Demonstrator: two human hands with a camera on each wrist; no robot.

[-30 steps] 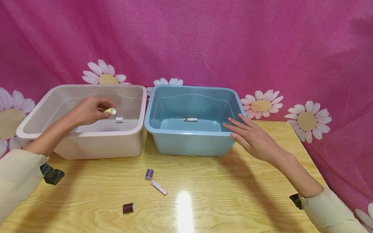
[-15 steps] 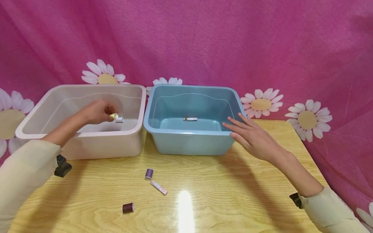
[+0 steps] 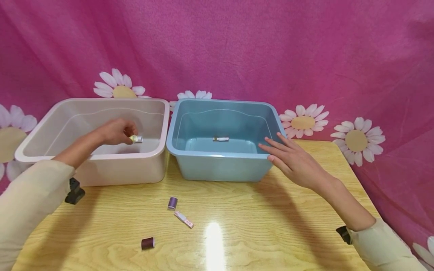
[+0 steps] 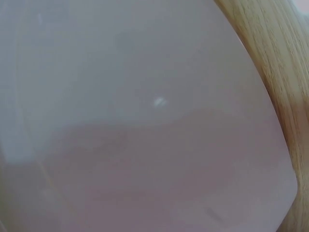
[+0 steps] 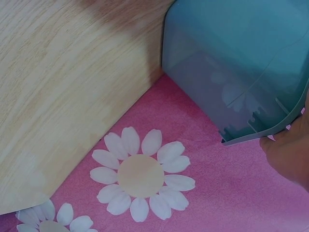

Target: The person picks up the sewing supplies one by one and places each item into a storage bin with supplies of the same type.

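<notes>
Inside the beige bin (image 3: 118, 171), my left hand (image 3: 115, 132) pinches a pale yellow thread spool (image 3: 134, 138) at its fingertips, low over the floor. A white thread spool (image 3: 140, 139) lies right beside it, partly covered in the head view. My right hand (image 3: 294, 162) rests on the right rim of the blue bin (image 3: 223, 167), its fingers spread and straight. From the right wrist, this hand (image 5: 289, 157) shows at the bin's edge. The left wrist view takes in only the beige bin's outer wall (image 4: 159, 145); the left hand is out of sight there.
On the wooden table (image 3: 257, 226) lie a purple thread spool (image 3: 172, 203), a folded pink-and-white strip (image 3: 184, 219) and a maroon thread spool (image 3: 147, 243). The blue bin holds a small white-and-brown strip (image 3: 221, 139). Behind the bins hangs a pink flowered cloth (image 3: 230, 49).
With the yellow spool, my left hand has moved right and down inside the beige bin, up to the white spool. The right hand has stayed on the blue rim.
</notes>
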